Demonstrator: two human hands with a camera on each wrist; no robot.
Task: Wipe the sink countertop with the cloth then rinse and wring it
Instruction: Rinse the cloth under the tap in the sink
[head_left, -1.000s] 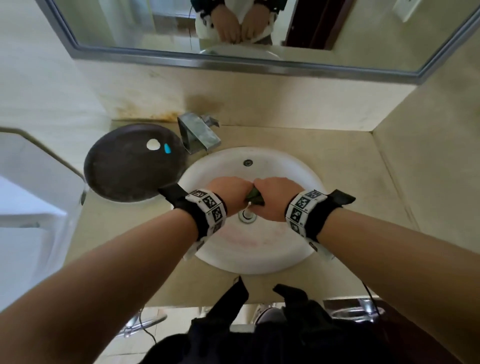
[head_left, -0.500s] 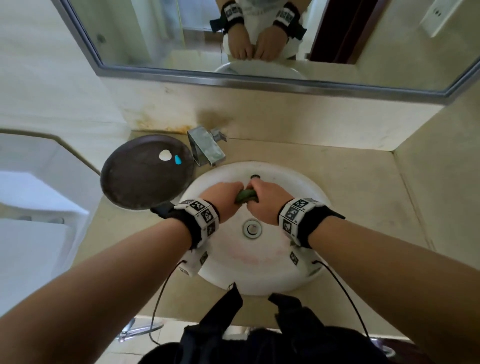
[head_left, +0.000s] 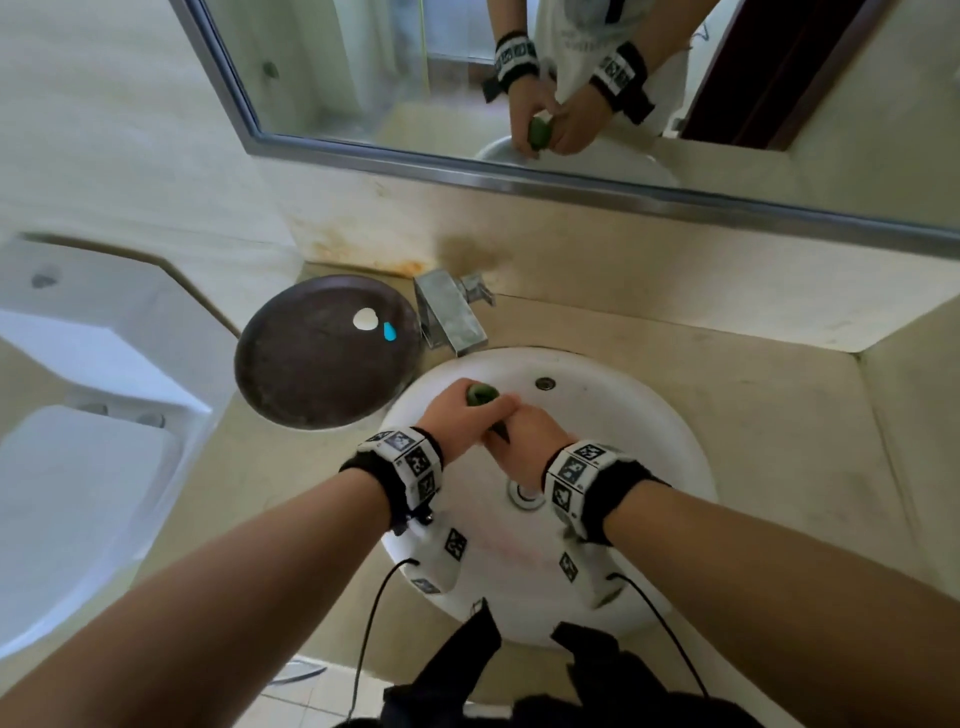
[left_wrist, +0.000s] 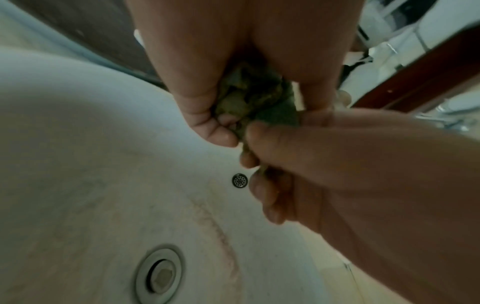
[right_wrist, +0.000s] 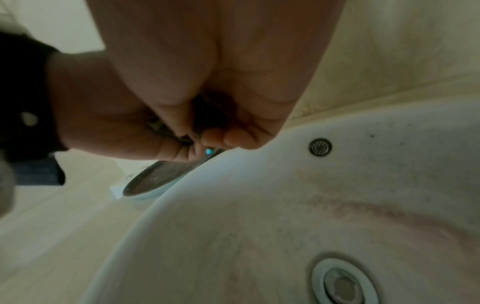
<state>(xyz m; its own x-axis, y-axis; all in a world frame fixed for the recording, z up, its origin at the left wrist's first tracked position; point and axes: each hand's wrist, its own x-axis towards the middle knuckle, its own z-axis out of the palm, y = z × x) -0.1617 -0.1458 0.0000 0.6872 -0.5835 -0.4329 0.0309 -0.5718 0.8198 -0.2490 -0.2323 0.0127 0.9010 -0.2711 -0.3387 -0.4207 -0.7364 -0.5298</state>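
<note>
A bunched green cloth (head_left: 480, 393) is held over the white sink basin (head_left: 649, 415), just below the faucet (head_left: 449, 314). My left hand (head_left: 462, 415) grips its far end, and my right hand (head_left: 522, 436) grips the near end, the two fists touching. In the left wrist view the crumpled cloth (left_wrist: 249, 96) fills my left palm, with the right hand's fingers (left_wrist: 262, 189) curled round its lower part. The right wrist view shows only a dark sliver of cloth (right_wrist: 166, 129) between both fists. No water is seen running.
A dark round tray (head_left: 317, 358) with a white and a blue bit sits on the beige countertop (head_left: 753, 395) left of the basin. The drain (head_left: 522, 493) lies under my right wrist. A mirror (head_left: 415, 78) spans the wall; a white toilet (head_left: 67, 441) stands at the left.
Both hands moved with the cloth from above the drain toward the back left of the basin, near the faucet. The left hand now leads ahead of the right.
</note>
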